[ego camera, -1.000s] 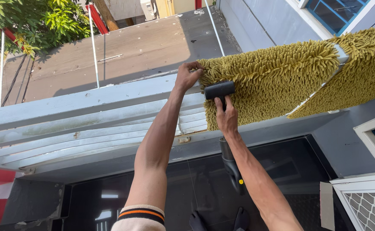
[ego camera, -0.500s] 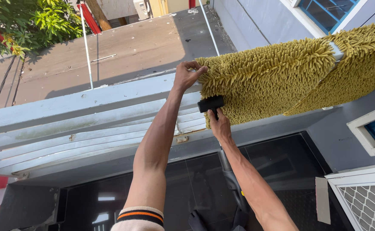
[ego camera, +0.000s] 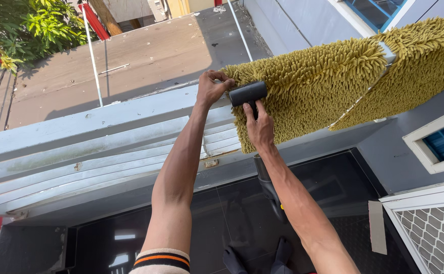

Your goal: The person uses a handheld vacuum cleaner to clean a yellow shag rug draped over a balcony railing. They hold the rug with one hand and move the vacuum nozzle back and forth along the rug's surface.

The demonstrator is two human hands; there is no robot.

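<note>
- Higher than a second ago, the black cylindrical vacuum nozzle (ego camera: 248,93) is pressing against the shaggy olive-yellow mat's (ego camera: 323,86) upper edge.
- Right hand (ego camera: 260,127) is wrapping closed around the nozzle's neck.
- Left hand (ego camera: 211,87) is pinching the mat's corner.

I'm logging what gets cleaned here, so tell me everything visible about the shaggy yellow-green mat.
The mat is olive-yellow with thick, noodle-like pile that looks like chenille. It hangs draped over a pale rail, sunlit, running off the frame's right edge, its lower edge slanting down to the left. The left hand pinches its upper left corner. The right hand presses a black cylindrical nozzle against the pile near that corner. No backing or label shows.
</note>
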